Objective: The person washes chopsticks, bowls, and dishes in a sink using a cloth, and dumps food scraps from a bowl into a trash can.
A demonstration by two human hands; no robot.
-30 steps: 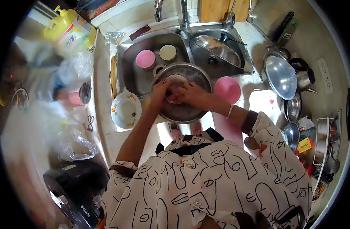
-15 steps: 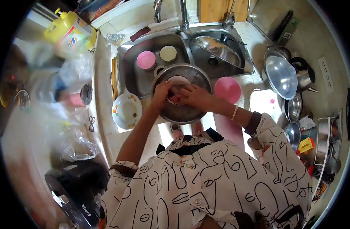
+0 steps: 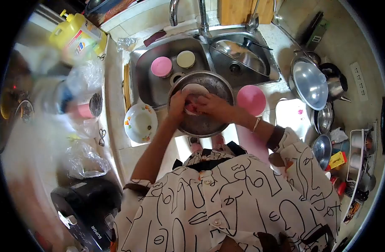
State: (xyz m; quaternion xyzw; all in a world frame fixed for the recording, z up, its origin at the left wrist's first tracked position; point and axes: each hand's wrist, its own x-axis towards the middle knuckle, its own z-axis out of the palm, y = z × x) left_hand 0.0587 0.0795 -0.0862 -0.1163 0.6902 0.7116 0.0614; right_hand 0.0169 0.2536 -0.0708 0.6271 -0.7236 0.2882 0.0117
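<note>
Over a round metal basin (image 3: pixel 201 126) at the sink's front edge, both my hands meet. My left hand (image 3: pixel 178 106) reaches in from the left with curled fingers against a reddish, meat-like lump (image 3: pixel 191 107). From the other side my right hand (image 3: pixel 213 105) presses its closed fingers onto that same lump. A whitish round bowl (image 3: pixel 196 88) shows inside the basin, just beyond the fingers. Part of the lump and most fingertips are hidden. Close to the right wrist stands a pink bowl (image 3: pixel 251 101); a flower-patterned white dish (image 3: pixel 141 123) lies left of the basin.
The double sink (image 3: pixel 144 90) holds a small pink bowl (image 3: pixel 162 67), a cream bowl (image 3: pixel 185 59) and a metal lid (image 3: pixel 238 52). Metal bowls (image 3: pixel 310 84) and a kettle (image 3: pixel 334 80) crowd the right. At left are a yellow jug (image 3: pixel 81 35) and black appliance (image 3: pixel 85 210).
My fingers have shifted slightly around the reddish lump, and more of it shows now. The basin stays in the same place.
</note>
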